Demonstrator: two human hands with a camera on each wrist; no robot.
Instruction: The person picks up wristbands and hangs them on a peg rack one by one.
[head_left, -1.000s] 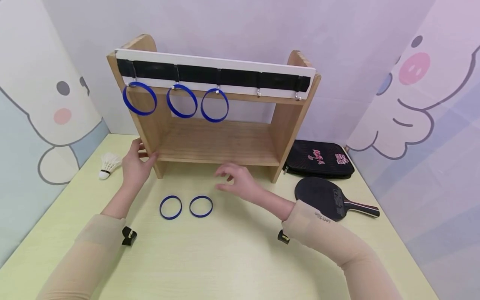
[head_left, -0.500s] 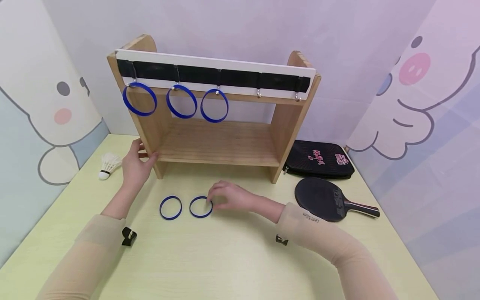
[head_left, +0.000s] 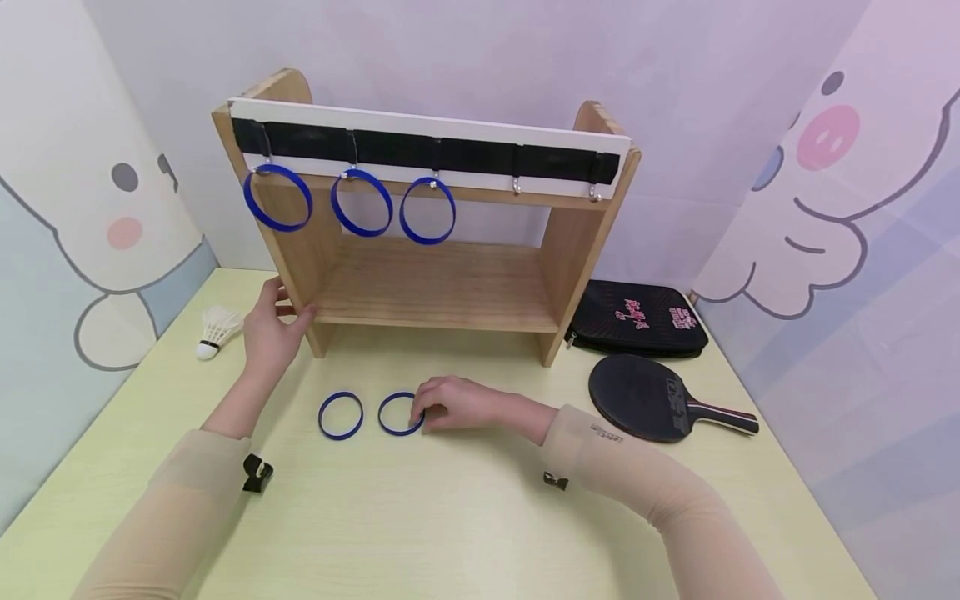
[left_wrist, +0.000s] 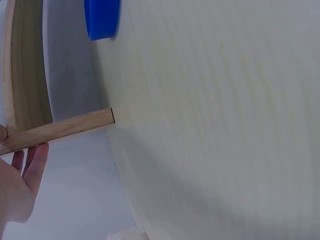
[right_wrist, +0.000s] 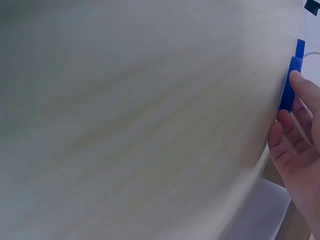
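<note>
My left hand grips the left side panel of a wooden shelf, thumb in front and fingers behind; the left wrist view shows those fingers against the panel edge. On the table, my right hand pinches the right edge of a blue ring, thumb and fingertips at its band in the right wrist view. Another blue ring lies flat to its left. Three more blue rings hang from hooks on the shelf's white and black strip; two hooks at the right bear nothing.
A shuttlecock lies left of the shelf. At the right are a black zipped case and, nearer, a black table tennis bat. Patterned curtains stand behind and beside the table.
My right hand has come down and left from in front of the shelf to the right-hand ring on the table and now pinches its edge. My left hand stays on the panel.
</note>
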